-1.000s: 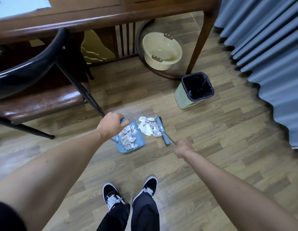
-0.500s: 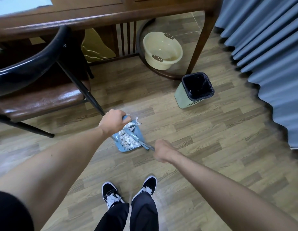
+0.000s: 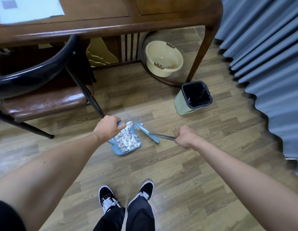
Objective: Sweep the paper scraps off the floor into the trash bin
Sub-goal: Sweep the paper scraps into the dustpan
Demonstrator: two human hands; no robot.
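Your left hand (image 3: 108,126) grips the handle of the light-blue plastic dustpan (image 3: 126,150), which rests on the wood-plank floor (image 3: 186,172) heaped with torn white paper scraps (image 3: 127,139), while your right hand (image 3: 186,137) is wrapped around the grey metal handle of the light-blue broom (image 3: 146,132), its head just right of the pan. The pale-green square trash bin (image 3: 182,102) with a black liner stands farther off to the right, near the brown wooden desk (image 3: 161,17) leg and the blue pleated curtain (image 3: 270,55).
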